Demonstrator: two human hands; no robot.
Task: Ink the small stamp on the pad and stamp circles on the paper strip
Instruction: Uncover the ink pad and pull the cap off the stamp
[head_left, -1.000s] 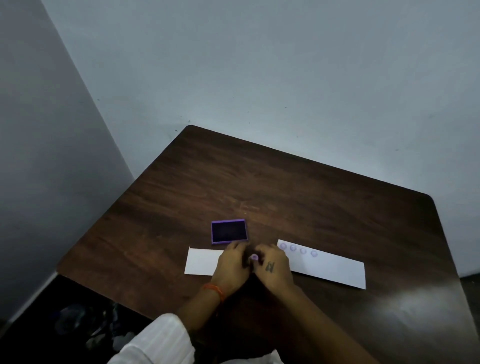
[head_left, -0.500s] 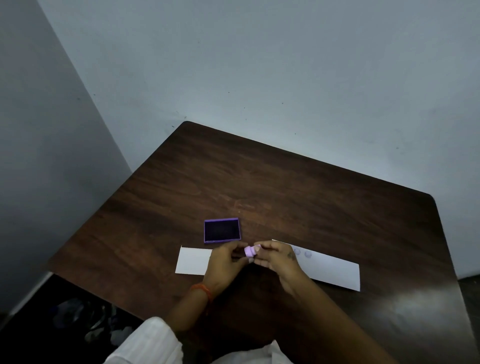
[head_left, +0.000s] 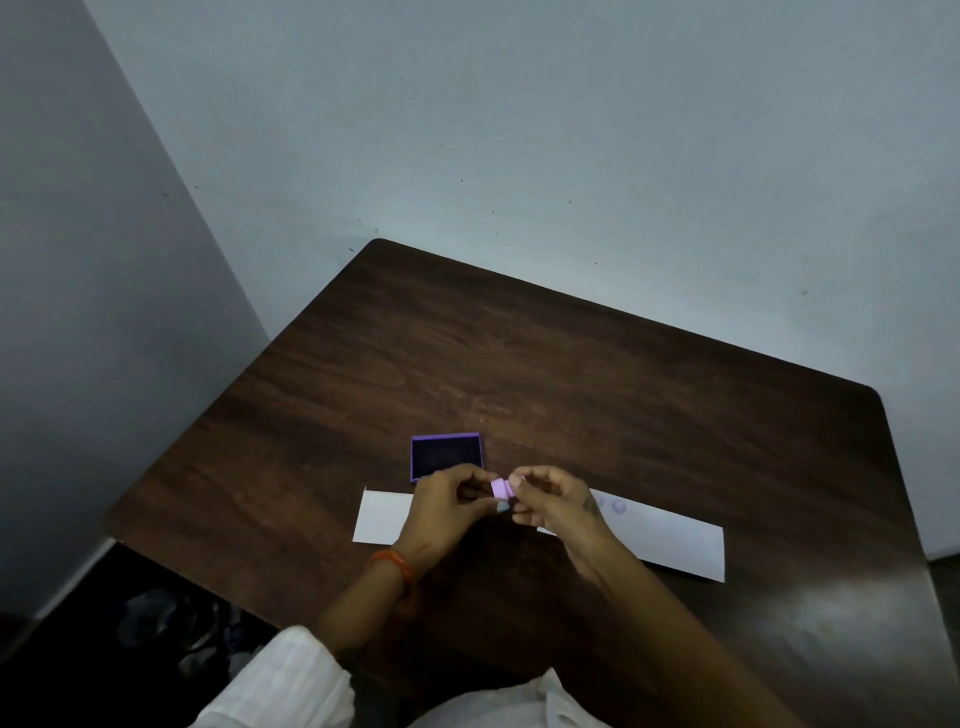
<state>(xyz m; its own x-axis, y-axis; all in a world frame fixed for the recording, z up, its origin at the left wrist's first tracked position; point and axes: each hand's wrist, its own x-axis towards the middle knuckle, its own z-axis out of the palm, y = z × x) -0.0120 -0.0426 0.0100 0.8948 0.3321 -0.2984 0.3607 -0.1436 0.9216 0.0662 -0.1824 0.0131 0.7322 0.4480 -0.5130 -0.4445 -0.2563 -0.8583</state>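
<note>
A small lilac stamp (head_left: 501, 487) is pinched between the fingertips of my left hand (head_left: 447, 506) and my right hand (head_left: 553, 499), raised just above the white paper strip (head_left: 670, 540). The strip lies across the near part of the dark wooden table (head_left: 571, 374); my hands cover its middle. Two faint purple circle prints (head_left: 618, 506) show on the strip just right of my right hand. The purple ink pad (head_left: 447, 455) sits open beyond my left hand, its dark surface bare.
The table stands in a corner between two grey walls. Its left edge drops to a dark floor with some blurry items (head_left: 171, 634). A white sleeve (head_left: 280, 686) shows at the bottom.
My hands rose from pressing on the strip and brought the stamp up between the fingertips. My right hand now covers some of the circle prints.
</note>
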